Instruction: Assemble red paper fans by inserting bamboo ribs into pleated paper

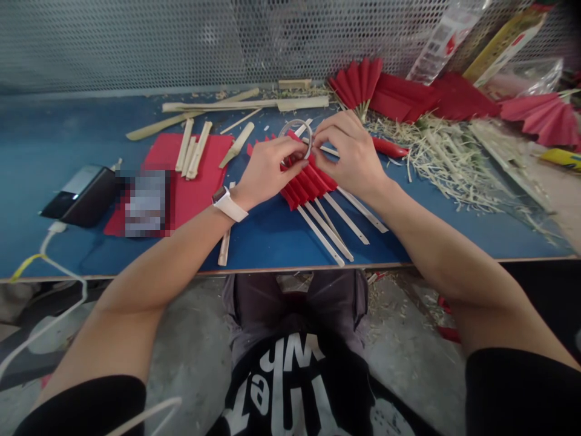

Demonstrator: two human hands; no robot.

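Observation:
My left hand (272,163) is closed around a roll of clear tape (310,140), tilted up above the table. At the roll's right edge, the thumb and fingers of my right hand (345,145) pinch together on the tape. Below both hands lies a pleated red paper fan (295,192), with several pale flat bamboo sticks (347,213) poking out toward the table's front edge. The hands hide part of the pleats.
Bamboo pieces (193,151) rest on red paper (200,200) at left, near a phone (84,194) with a white cable (68,272). Behind are long bamboo strips (245,105), another folded red fan (358,85) and a plastic bottle (447,42). Shavings (445,157) cover the right side.

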